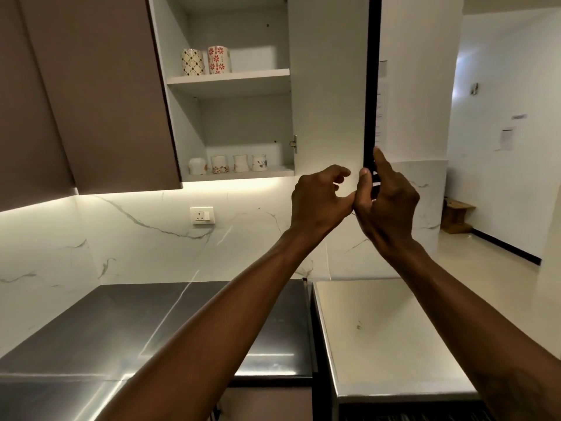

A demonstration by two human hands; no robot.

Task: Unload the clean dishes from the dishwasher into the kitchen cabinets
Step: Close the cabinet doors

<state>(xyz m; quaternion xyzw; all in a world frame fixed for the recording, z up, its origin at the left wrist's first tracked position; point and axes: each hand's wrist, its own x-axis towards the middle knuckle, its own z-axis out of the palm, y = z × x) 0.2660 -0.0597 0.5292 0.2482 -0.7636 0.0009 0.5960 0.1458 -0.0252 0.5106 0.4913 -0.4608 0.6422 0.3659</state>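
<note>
An upper cabinet stands open, its white door swung out edge-on toward me. My right hand grips the door's lower outer edge, thumb on the inside and index finger up the dark outer side. Beside it, my left hand hovers with loosely curled fingers and holds nothing, touching the right hand at the thumb. On the upper shelf stand two patterned mugs. Several white cups line the lower shelf. The dishwasher is out of view.
Closed brown cabinet doors hang to the left. Below lie a steel countertop and a white counter surface, with a dark gap between them. A wall socket sits on the marble backsplash. A hallway opens at right.
</note>
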